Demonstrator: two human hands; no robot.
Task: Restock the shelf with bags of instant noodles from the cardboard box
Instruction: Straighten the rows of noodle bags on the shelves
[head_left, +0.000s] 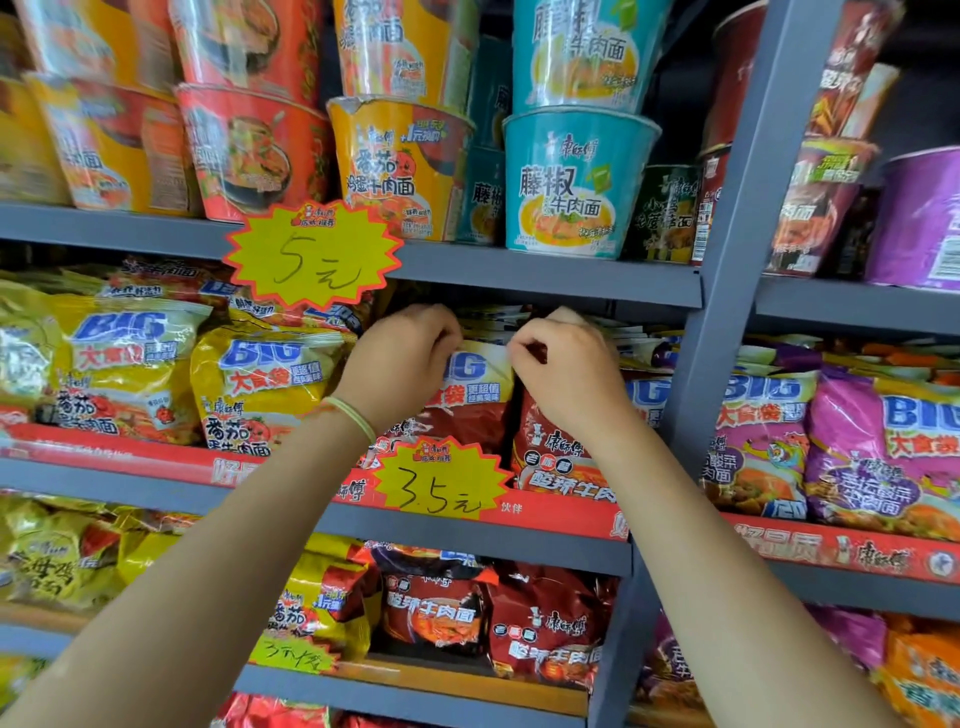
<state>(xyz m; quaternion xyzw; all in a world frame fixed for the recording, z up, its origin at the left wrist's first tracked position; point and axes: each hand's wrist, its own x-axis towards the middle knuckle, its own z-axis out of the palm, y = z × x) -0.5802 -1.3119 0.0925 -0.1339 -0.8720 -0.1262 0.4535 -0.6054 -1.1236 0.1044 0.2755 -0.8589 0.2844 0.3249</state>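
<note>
Reaching up to the middle shelf (519, 556), both bare hands pinch the top edge of 1 red noodle bag (467, 415) that stands upright in the row. The left hand (402, 358) has its fingers curled tight on the bag's upper left corner, and the right hand (563, 369) is closed in the same narrow pinch on the upper right corner, so the bag hangs between the 2 hands. A pale green band (356, 415) circles the left wrist.

Taking the yellow starburst price tag marked 3.5 (441, 486) as the landmark: the held bag sits directly above it, behind the shelf's red front strip (561, 514). To the tag's left stand yellow tomato-beef bags (260, 389). To its right, past the grey upright post (737, 249), stand purple bags (872, 452). Well above the tag, 1 shelf higher, are noodle cups: a teal cup (571, 187) and an orange-yellow cup (395, 166), with a second starburst tag marked 5 (311, 254) up and left. Below the tag, more red bags (498, 618) fill the lower shelf. The cardboard box does not show here.
</note>
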